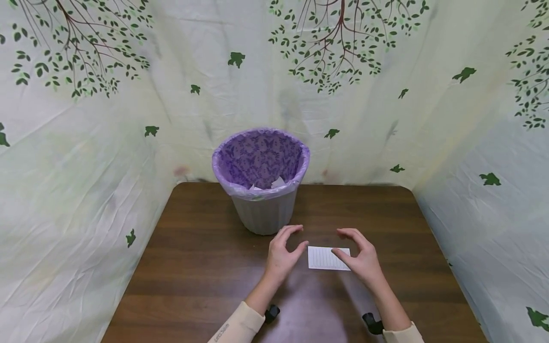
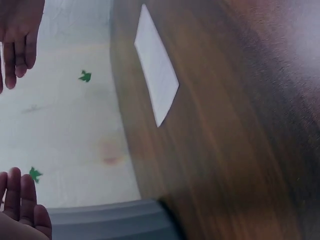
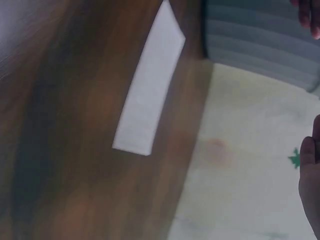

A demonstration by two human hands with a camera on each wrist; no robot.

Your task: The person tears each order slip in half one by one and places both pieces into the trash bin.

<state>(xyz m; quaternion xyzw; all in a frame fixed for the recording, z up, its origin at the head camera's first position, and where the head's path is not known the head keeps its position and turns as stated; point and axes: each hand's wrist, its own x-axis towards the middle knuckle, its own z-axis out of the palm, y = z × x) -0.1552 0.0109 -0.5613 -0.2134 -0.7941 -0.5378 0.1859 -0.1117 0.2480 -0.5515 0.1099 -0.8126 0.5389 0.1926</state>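
Observation:
A small white lined card (image 1: pixel 321 258) lies flat on the brown wooden table; both wrist views show the same white card (image 2: pixel 156 67) (image 3: pixel 149 85). My left hand (image 1: pixel 280 255) is held above the table to the left of the card, its fingers and thumb apart with nothing between them. Over the card's right end hovers my right hand (image 1: pixel 362 257), fingers loosely bent and holding nothing. Behind the left hand stands a grey bin (image 1: pixel 266 212) with a purple patterned liner (image 1: pixel 261 157). Some white paper pieces (image 1: pixel 278 182) show inside the bin.
The wooden table (image 1: pixel 193 267) reaches to a pale curtain (image 1: pixel 356 157) printed with green leaves and branches, which encloses the back and both sides. Dark wrist devices (image 1: pixel 372 324) are strapped under the forearms.

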